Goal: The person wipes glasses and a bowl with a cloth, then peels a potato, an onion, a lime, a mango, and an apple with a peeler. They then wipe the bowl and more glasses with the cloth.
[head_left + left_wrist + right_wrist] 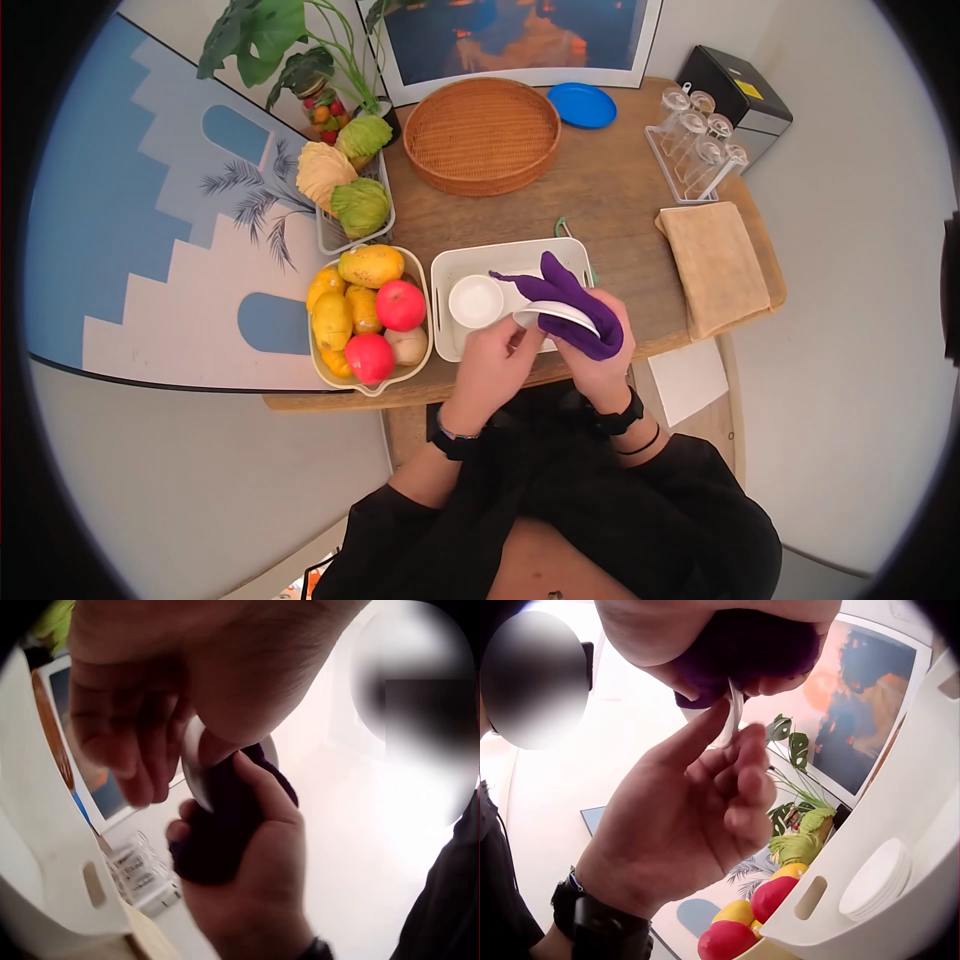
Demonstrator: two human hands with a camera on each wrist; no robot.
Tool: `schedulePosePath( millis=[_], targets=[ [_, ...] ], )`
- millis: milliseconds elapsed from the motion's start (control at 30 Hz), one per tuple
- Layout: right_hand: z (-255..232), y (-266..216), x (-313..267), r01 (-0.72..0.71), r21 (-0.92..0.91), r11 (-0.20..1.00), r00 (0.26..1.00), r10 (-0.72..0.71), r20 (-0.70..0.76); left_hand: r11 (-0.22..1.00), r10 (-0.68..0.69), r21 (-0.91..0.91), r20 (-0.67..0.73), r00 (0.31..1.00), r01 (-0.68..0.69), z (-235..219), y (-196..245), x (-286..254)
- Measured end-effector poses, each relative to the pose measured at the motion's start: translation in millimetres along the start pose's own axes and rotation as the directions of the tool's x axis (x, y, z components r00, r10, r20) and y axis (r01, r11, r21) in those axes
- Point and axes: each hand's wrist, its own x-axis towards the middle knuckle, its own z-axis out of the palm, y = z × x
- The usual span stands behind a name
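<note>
A white dish (pixel 560 312) is held over the near edge of a white tray (pixel 450 345). My left hand (pixel 495 368) pinches its rim between thumb and fingers, as the right wrist view shows of the same hand (pixel 682 810). My right hand (pixel 603 355) grips a purple cloth (pixel 566 285) folded around the dish's other side; one end of the cloth hangs over the tray. In the left wrist view the right thumb presses the dark cloth (pixel 217 832) against the dish (pixel 193 761). White bowls (pixel 476 301) sit stacked in the tray's left part, seen also in the right wrist view (pixel 877 881).
A basket of fruit (pixel 425 340) stands left of the tray, with a grey basket of vegetables (pixel 325 240) behind it. Farther back are a round wicker basket (pixel 482 135) and a blue plate (pixel 583 105). Glasses (pixel 700 150) and a folded beige cloth (pixel 715 268) lie right. A green-handled tool (pixel 562 228) lies behind the tray.
</note>
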Motion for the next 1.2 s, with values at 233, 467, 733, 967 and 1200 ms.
schedulePosePath(
  millis=[233,467,733,967,1200],
  targets=[
    [10,-7,-6,-0.082,0.052,0.995,0.997,0.082,-0.006,0.993,-0.025,-0.117,-0.004,1.000,0.025,-1,2,0],
    [2,-9,-7,-0.156,0.190,0.969,0.987,0.160,-0.010,0.954,-0.163,-0.198,0.293,0.942,0.226,6,-5,-16],
    [10,-6,-9,-0.214,0.242,0.946,0.966,0.242,-0.090,0.994,-0.010,-0.112,0.079,0.997,0.018,7,-5,-7],
    [2,-10,-3,-0.167,0.223,0.960,0.983,0.179,-0.036,1.000,-0.012,-0.019,0.081,0.997,0.014,0,4,-7],
    [13,-18,-3,-0.299,0.452,0.840,0.933,0.357,-0.047,0.993,0.114,-0.036,0.096,0.989,-0.111,7,2,-1]
  ],
)
